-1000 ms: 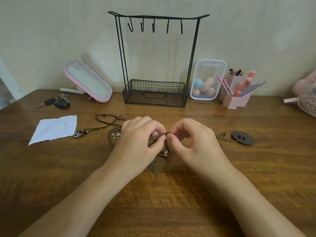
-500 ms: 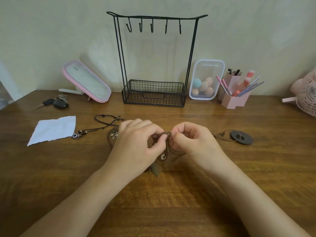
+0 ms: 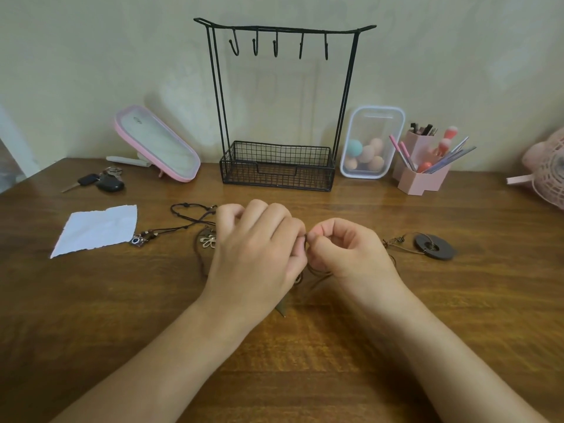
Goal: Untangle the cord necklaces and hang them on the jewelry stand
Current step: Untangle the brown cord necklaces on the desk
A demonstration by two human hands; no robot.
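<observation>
Brown cord necklaces lie tangled on the wooden table (image 3: 396, 300). My left hand (image 3: 256, 254) and my right hand (image 3: 348, 248) meet at the middle, both pinching the tangled cord (image 3: 317, 271) between fingertips. A flower pendant (image 3: 208, 241) peeks out left of my left hand. A black cord with a small square charm (image 3: 139, 240) trails further left. A dark disc pendant (image 3: 433, 246) rests to the right. A pointed pendant tip (image 3: 281, 309) shows below my left wrist. The black wire jewelry stand (image 3: 276, 166), its hooks bare, rises behind.
A pink-framed mirror (image 3: 158, 145) leans at the back left, with keys (image 3: 103, 181) and a white paper scrap (image 3: 97, 228) nearby. A clear box of sponges (image 3: 370, 141), a pink brush holder (image 3: 422, 175) and a pink fan (image 3: 546, 169) stand at the right.
My hands have drawn closer together and lifted the knot slightly. My left hand now covers more of the cord and the hanging bead.
</observation>
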